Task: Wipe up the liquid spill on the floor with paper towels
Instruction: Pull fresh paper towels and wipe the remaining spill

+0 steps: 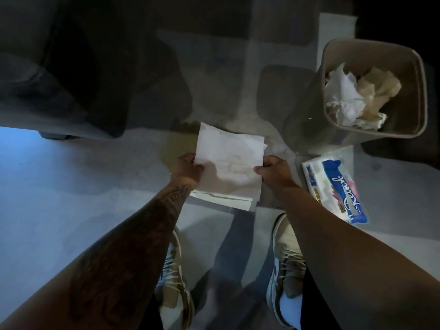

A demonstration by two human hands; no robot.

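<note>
A white paper towel (228,163), faintly stained, is spread flat between both hands above the grey floor. My left hand (189,169) pinches its left edge with thumb on top. My right hand (271,169) pinches its right edge. A second white sheet (226,202) shows just under the lower edge of the held towel. A dull, brownish wet patch (171,148) lies on the floor to the left of the towel; how far it runs beneath the paper is hidden.
A beige waste bin (307,120) at the right holds crumpled white and tan-stained towels (357,98). A blue-and-white pack of paper towels (335,189) lies on the floor below the bin. My two shoes (285,260) stand below the towel. Dark furniture (71,79) fills the upper left.
</note>
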